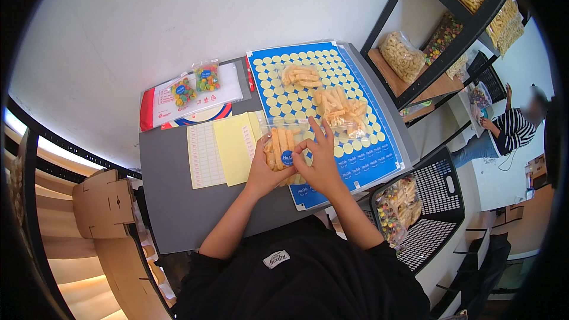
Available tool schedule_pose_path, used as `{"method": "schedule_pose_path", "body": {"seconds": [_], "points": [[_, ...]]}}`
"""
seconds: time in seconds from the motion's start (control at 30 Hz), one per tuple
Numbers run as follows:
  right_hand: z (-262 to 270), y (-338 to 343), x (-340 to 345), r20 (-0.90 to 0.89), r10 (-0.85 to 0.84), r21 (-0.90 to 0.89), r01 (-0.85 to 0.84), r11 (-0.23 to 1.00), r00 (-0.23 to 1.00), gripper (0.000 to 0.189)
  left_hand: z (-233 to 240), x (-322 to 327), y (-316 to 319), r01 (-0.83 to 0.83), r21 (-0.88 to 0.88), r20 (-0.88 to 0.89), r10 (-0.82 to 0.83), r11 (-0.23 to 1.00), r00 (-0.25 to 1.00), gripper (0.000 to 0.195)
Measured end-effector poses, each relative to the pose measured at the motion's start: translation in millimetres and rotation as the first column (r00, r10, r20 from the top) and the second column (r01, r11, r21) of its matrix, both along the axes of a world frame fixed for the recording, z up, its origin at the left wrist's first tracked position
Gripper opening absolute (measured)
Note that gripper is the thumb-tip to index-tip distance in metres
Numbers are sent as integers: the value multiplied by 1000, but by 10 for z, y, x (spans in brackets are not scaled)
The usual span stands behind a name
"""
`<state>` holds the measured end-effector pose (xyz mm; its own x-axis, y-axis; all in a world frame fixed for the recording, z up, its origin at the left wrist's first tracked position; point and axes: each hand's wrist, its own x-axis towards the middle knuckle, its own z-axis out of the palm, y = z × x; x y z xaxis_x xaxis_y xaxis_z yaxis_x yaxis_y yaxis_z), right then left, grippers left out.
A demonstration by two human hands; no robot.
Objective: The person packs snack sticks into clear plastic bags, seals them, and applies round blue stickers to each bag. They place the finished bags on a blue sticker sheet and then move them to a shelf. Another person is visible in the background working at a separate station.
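Note:
My left hand grips the left side of a clear plastic bag of snack sticks, held above the table's near middle. A round blue sticker lies on the bag's front, and the thumb and forefinger of my right hand meet at its right edge, the other fingers raised. Beneath and beyond is a blue sheet of round stickers, many spots showing pale yellow, blue stickers along its near part. More bags of snack sticks lie on that sheet.
Left on the grey table lie label sheets and a white-and-red packet under two bags of colourful snacks. A black basket holding bags stands right of the table. Shelves hold bulk bags. A person works far right.

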<state>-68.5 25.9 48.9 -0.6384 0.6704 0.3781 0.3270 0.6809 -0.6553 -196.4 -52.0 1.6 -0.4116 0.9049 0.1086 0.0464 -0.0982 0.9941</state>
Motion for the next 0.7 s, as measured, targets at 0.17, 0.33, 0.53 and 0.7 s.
{"method": "schedule_pose_path", "body": {"seconds": [0.17,0.33,0.53,0.7], "points": [[-19,-2,-16,-23,-12,25,12,1000,1000,12,64,20,-10,-16,1,5,16,1000,1000,91],[-90,41,-14,-176,25,-98,-43,994,984,20,44,21,-16,-17,32,39,16,999,999,89],[-176,34,-60,-476,-153,-669,-244,702,866,36,69,8,-31,38,51,16,-39,998,999,92],[-207,77,-50,-511,-201,-739,-307,600,836,32,46,3,-45,48,49,26,-49,998,998,94]]}}
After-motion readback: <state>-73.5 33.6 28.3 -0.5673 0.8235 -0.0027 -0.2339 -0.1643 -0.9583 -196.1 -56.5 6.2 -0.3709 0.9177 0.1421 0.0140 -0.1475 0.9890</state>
